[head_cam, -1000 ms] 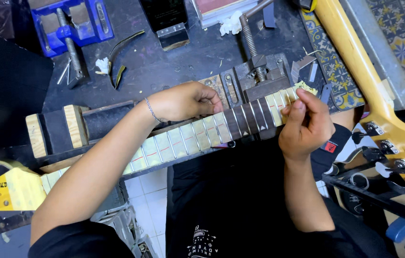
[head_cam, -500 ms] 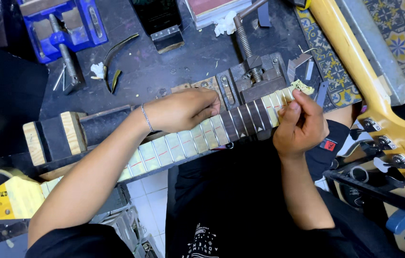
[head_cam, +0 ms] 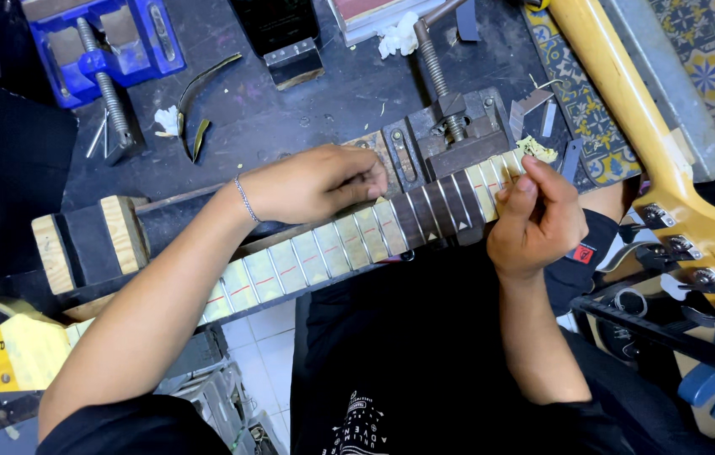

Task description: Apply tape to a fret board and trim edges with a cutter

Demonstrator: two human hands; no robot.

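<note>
A guitar neck [head_cam: 349,240] lies across the dark bench, clamped in a metal vise [head_cam: 450,135]. Pale masking tape covers most of its fretboard between the frets; a few dark bare spaces show near the vise. My left hand [head_cam: 315,181] rests on top of the neck, fingers curled over its far edge, a thin bracelet at the wrist. At the taped right end of the fretboard, my right hand [head_cam: 534,215] has its fingers pinched together on the tape. A crumpled wad of peeled tape [head_cam: 536,149] lies just beyond that end.
A blue vise [head_cam: 113,50] stands at the back left, with curved dark strips [head_cam: 197,101] beside it. A yellow guitar neck with tuners [head_cam: 669,194] leans at the right. A yellow guitar body [head_cam: 3,354] sits at the lower left. A wooden-jawed block [head_cam: 88,240] supports the neck.
My right hand has shifted slightly along the taped end of the fretboard, fingers still pinching there. My left hand stays on the neck.
</note>
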